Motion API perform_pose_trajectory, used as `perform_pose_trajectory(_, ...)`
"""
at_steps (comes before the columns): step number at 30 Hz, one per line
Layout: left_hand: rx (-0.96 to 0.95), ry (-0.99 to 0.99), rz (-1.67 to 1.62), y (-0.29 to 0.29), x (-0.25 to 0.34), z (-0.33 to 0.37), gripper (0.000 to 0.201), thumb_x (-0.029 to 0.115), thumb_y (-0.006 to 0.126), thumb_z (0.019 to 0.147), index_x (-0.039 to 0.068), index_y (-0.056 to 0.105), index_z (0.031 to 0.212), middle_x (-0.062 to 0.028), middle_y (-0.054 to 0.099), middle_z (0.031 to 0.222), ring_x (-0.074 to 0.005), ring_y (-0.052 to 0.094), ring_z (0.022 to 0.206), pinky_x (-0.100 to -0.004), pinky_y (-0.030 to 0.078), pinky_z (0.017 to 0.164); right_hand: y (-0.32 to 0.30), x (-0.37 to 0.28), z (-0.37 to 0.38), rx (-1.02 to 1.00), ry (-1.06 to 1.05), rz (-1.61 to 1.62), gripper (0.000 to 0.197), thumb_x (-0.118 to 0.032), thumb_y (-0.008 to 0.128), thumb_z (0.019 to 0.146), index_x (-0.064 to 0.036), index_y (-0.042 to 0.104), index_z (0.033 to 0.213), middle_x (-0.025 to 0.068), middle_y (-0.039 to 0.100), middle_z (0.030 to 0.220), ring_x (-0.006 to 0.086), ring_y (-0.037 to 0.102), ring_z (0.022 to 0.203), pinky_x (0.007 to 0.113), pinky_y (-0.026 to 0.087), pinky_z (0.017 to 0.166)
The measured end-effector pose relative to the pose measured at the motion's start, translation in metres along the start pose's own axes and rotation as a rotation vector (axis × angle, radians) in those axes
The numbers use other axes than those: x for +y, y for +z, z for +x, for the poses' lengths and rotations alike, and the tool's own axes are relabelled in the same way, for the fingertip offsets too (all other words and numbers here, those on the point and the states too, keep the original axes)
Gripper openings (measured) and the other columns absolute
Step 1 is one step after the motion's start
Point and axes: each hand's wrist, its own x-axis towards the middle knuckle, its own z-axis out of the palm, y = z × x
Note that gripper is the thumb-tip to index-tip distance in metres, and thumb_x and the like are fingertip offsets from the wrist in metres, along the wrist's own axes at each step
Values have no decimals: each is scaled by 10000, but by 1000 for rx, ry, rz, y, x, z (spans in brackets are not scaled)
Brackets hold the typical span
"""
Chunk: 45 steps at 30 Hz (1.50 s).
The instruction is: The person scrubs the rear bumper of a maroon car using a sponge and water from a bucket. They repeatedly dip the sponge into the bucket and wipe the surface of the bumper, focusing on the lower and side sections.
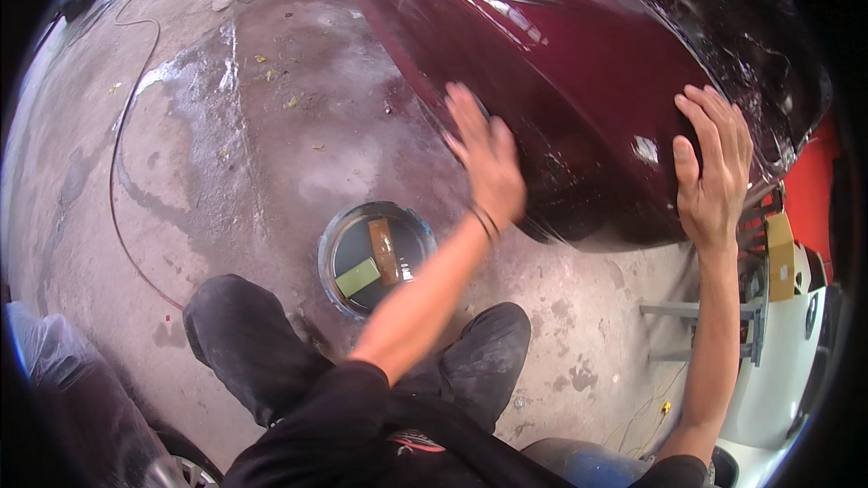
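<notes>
A dark red, glossy car body panel (pixel 579 99) fills the upper right, with wet-looking streaks. My left hand (pixel 488 158) lies along its left edge, fingers stretched out and slightly blurred by motion. A small dark edge shows beside its fingers; whether anything is under the palm is hidden. My right hand (pixel 716 163) rests flat on the panel's right part, fingers extended. Below the panel, near my left forearm, a round bucket (pixel 324 262) of dark liquid stands on the floor between my knees. In it are a brown block (pixel 382 248) and a green block (pixel 358 278).
A hose (pixel 115 163) curves across the stained concrete floor (pixel 298 126) at the left. Plastic sheeting (pixel 54 352) covers something at the lower left. On the right are a grey stand (pixel 674 309), a cardboard piece (pixel 780 256) and a white car part (pixel 768 398). A blue drum-like object (pixel 588 468) sits below.
</notes>
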Motion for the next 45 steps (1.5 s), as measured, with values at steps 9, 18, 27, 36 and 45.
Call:
perform_pose_trajectory(9,-382,-23,-85,-49,14,-41,732,417,382,1175,172,83,1796,-114,-100,1866,-324,-99,1715,-640,-69,1321,10,-4,-3,122,11,63,268,-257,678,1062,-115,759,1273,60,746,1356,284,647,1370,496,420,1226)
perform_pose_trajectory(18,-358,-156,-261,-115,26,-45,236,159,613,1115,62,712,1305,71,555,872,-49,481,772,-248,417,701,11,-87,-37,241,144,238,250,-180,794,929,-169,774,1178,-34,758,1274,219,634,1346,483,363,1254)
perform_pose_trajectory(27,100,-34,-244,-18,85,-67,329,154,831,996,51,671,1264,1,662,946,-81,602,862,-275,517,808,-4,-18,-25,261,89,106,241,-208,725,994,-144,752,1225,1,745,1319,229,625,1367,502,386,1246)
perform_pose_trajectory(36,288,-21,-159,12,93,-71,262,113,792,987,35,742,1232,-53,691,1082,-157,645,981,-323,524,921,8,-18,-32,303,155,84,272,-202,725,967,-151,736,1234,-17,716,1311,214,621,1346,491,404,1242)
perform_pose_trajectory(45,234,47,-87,11,95,-68,209,69,756,984,21,735,1186,-58,686,1057,-177,648,985,-337,519,928,13,-15,-37,382,178,108,232,-175,733,941,-141,739,1170,-19,730,1268,210,655,1290,473,419,1231)
